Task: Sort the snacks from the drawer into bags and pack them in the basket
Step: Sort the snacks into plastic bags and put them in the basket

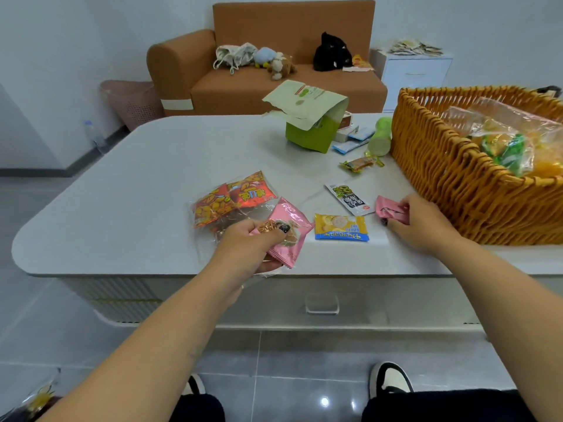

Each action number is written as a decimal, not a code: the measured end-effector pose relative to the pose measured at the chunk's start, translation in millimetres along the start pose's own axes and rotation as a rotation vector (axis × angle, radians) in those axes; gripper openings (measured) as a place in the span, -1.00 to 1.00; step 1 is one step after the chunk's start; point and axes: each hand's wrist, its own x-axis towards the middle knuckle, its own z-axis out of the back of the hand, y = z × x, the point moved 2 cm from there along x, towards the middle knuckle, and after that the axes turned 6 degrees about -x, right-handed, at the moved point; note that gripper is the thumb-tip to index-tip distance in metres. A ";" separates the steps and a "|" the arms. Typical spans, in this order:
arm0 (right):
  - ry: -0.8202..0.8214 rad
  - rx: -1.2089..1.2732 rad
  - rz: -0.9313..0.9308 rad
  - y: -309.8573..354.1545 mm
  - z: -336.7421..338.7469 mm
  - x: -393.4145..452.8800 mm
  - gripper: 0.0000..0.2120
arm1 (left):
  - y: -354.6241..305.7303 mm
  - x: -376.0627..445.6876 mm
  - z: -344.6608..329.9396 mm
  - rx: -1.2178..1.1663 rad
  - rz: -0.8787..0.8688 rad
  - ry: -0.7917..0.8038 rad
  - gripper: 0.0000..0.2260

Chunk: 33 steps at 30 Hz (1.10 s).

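Observation:
My left hand (253,243) grips a pink snack packet (289,229) together with the edge of a clear plastic bag (225,214) that holds red-orange snack packs (234,197). My right hand (417,223) pinches a smaller pink packet (388,208) on the table, just left of the woven orange basket (451,166). Between the hands lie a yellow-and-blue biscuit packet (341,228) and a white packet with black print (350,197). The basket holds clear bags filled with green and orange snacks (505,147).
A green box with a pale open pouch (307,117) stands at the table's far side, beside blue-white sachets (350,144), a green bottle (380,137) and a small orange candy (361,162). The drawer handle (322,304) sits under the white table's front edge. A brown sofa stands behind.

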 end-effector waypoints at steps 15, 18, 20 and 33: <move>0.326 1.623 -0.271 102.5 43.2 -102.8 -0.91 | -8.2 -13.2 5.4 -0.176 -0.043 0.039 -0.73; 0.409 1.484 -0.218 124.7 26.9 -111.0 -0.89 | -5.3 -16.2 11.3 -0.218 -0.039 0.027 -0.74; 0.464 1.458 -0.162 138.6 16.6 -114.0 -0.89 | -4.1 -17.0 16.7 -0.213 -0.034 0.012 -0.74; 0.617 1.605 -0.134 171.6 -11.0 -109.3 -0.75 | -5.1 -23.1 47.1 0.339 -0.138 0.182 -0.89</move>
